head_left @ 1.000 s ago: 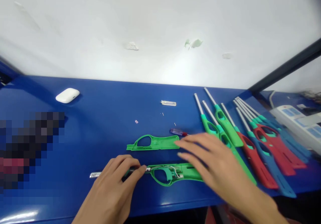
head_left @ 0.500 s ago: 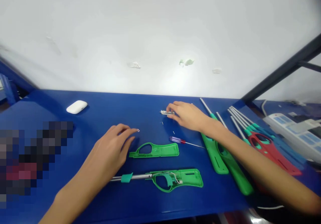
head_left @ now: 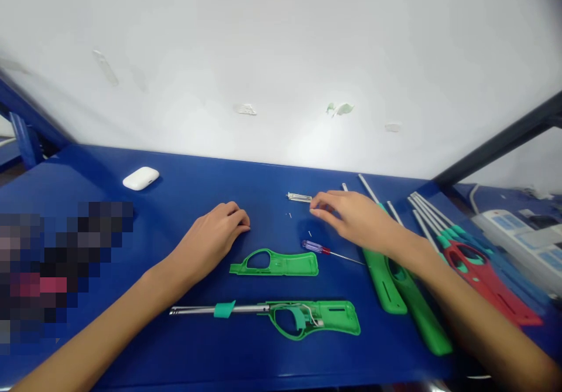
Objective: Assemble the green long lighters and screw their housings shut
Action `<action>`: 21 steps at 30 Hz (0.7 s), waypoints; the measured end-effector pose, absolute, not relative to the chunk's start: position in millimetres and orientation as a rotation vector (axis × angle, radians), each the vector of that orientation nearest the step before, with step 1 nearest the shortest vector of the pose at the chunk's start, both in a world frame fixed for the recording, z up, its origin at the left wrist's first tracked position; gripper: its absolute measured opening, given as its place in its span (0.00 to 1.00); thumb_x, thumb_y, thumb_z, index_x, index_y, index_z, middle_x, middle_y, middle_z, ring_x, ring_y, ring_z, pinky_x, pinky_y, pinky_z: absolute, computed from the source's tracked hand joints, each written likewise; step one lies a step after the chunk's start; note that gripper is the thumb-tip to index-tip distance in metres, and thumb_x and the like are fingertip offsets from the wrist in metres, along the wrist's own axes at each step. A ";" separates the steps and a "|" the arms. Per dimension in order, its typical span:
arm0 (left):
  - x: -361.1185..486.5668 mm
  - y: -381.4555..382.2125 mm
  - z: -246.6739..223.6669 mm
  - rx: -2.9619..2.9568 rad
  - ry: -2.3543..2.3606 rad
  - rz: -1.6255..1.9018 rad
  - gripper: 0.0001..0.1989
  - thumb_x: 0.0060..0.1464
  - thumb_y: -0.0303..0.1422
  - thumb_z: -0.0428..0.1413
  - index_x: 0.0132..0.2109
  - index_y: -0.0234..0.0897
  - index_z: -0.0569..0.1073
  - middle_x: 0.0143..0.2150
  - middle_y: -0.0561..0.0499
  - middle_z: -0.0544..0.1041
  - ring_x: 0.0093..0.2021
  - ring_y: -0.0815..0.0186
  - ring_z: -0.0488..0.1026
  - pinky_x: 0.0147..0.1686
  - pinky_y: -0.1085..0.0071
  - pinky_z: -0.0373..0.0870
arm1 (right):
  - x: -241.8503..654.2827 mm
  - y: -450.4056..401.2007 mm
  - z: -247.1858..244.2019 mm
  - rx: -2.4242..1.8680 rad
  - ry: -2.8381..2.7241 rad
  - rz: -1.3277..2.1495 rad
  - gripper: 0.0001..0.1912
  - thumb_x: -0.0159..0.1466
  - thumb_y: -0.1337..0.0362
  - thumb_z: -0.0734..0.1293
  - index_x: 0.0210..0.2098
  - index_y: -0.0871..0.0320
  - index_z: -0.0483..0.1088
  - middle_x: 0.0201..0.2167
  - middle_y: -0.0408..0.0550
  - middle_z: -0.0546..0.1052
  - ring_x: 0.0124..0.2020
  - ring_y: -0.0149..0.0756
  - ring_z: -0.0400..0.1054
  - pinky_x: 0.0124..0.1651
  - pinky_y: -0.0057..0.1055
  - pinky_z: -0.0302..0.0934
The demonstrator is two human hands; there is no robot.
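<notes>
My left hand [head_left: 219, 232] hovers over or rests on the blue table, fingers curled together; anything inside them is hidden. My right hand [head_left: 346, 213] has its fingertips pinched beside the right end of a small clear-and-metal part [head_left: 300, 197]; whether they grip it is unclear. Below lies an empty green shell half [head_left: 294, 264]. Nearer the front edge is an opened green lighter half [head_left: 340, 317] with its metal tube [head_left: 193, 310] and teal collar [head_left: 225, 309]. A screwdriver with a purple handle [head_left: 314, 246] points right, under tiny pieces [head_left: 309, 233].
Green lighters [head_left: 386, 284] lie under my right forearm, with a red one [head_left: 496, 281] and blue ones farther right. A white case [head_left: 141, 178] sits at the back left. The wall [head_left: 272, 58] rises behind the table [head_left: 197, 181]; dark posts flank it.
My left hand's fingers have curled in, and the small pinkish piece at their tips no longer shows. My right hand has shifted right along the clear-and-metal part, uncovering more of it. The view has shifted slightly.
</notes>
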State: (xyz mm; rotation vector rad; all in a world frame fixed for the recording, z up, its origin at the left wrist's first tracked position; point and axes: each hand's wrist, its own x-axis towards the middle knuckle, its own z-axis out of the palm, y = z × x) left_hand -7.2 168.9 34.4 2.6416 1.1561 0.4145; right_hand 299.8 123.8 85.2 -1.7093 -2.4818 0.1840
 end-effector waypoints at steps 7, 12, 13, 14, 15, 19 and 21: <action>-14.3 155.4 44.8 2.577 1.182 0.632 0.14 0.71 0.37 0.46 0.48 0.39 0.75 0.41 0.50 0.79 0.36 0.64 0.77 0.38 0.67 0.72 | 306.4 80.6 91.0 -1.723 -2.396 0.135 0.15 0.75 0.55 0.59 0.49 0.52 0.74 0.46 0.48 0.81 0.44 0.42 0.76 0.48 0.43 0.69; -22.2 128.6 57.4 2.557 1.201 0.819 0.14 0.70 0.38 0.48 0.49 0.42 0.78 0.43 0.51 0.81 0.38 0.65 0.79 0.39 0.69 0.74 | 299.0 63.8 93.5 -1.683 -2.375 0.101 0.14 0.75 0.55 0.59 0.50 0.50 0.74 0.45 0.46 0.81 0.44 0.40 0.76 0.49 0.42 0.70; -24.6 121.3 57.8 2.555 1.206 0.839 0.13 0.69 0.38 0.49 0.47 0.43 0.78 0.43 0.52 0.81 0.38 0.65 0.80 0.39 0.70 0.74 | 297.6 63.4 92.6 -1.659 -2.387 0.087 0.14 0.75 0.54 0.60 0.50 0.50 0.75 0.45 0.45 0.81 0.44 0.40 0.76 0.48 0.41 0.70; -27.0 113.6 57.5 2.552 1.215 0.854 0.12 0.69 0.38 0.50 0.46 0.44 0.78 0.43 0.53 0.81 0.38 0.66 0.80 0.39 0.71 0.75 | 296.5 63.9 91.4 -1.634 -2.403 0.071 0.14 0.75 0.54 0.60 0.50 0.50 0.75 0.45 0.46 0.81 0.44 0.39 0.76 0.48 0.41 0.70; -29.5 105.7 56.5 2.549 1.225 0.876 0.11 0.69 0.39 0.50 0.46 0.45 0.78 0.42 0.54 0.81 0.38 0.66 0.80 0.39 0.71 0.75 | 295.5 65.1 90.2 -1.614 -2.419 0.053 0.14 0.75 0.54 0.61 0.50 0.50 0.75 0.46 0.46 0.81 0.44 0.39 0.76 0.48 0.40 0.70; -36.3 77.2 49.2 2.487 1.324 0.947 0.09 0.68 0.41 0.52 0.47 0.50 0.76 0.42 0.59 0.82 0.39 0.67 0.81 0.37 0.74 0.75 | 291.8 71.3 89.2 -1.608 -2.448 -0.002 0.13 0.74 0.59 0.62 0.51 0.52 0.76 0.48 0.48 0.80 0.45 0.40 0.76 0.50 0.42 0.70; -36.3 68.2 45.7 2.437 1.381 0.940 0.08 0.68 0.43 0.52 0.47 0.51 0.76 0.41 0.60 0.82 0.38 0.68 0.81 0.35 0.75 0.75 | 289.1 72.7 91.7 -1.614 -2.449 -0.019 0.12 0.74 0.59 0.62 0.51 0.52 0.76 0.48 0.49 0.79 0.46 0.42 0.75 0.52 0.45 0.69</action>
